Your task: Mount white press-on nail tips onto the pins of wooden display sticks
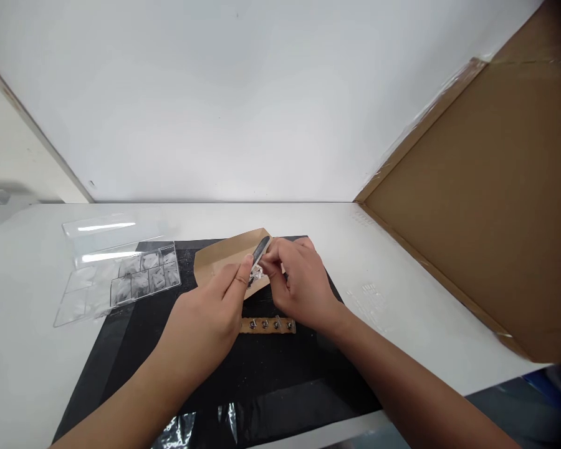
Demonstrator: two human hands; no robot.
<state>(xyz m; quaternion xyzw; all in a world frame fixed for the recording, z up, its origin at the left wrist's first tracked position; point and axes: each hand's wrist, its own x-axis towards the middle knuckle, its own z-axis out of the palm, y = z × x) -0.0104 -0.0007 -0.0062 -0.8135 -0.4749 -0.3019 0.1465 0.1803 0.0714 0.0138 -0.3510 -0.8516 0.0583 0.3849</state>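
A: Left hand (215, 302)?
B: Closed; thumb clamped on one slim dark tool (260, 250), file-like, slanting up over the brown tray (227, 252).
A: Right hand (302, 280)?
B: Fingers curled, tips bunched just beside the tool; whether they grip a small piece, cannot tell.
A: Tray, position?
B: On the black mat (280, 383), beyond the hands; folded sides; pale bits (257, 272) at its front, partly hidden.
A: Nearer the body?
B: One tan strip (270, 327), flat on the mat, bearing a row of small round fittings (265, 324); left end hidden by the left hand.
A: Left side?
B: One clear compartment case (140, 284), lid open, pale pieces in several cells; partly on the mat, partly on the white table (23, 355).
A: Right side?
B: Loose clear pieces (371, 296) on the table; farther right, one cardboard panel (477, 206), upright.
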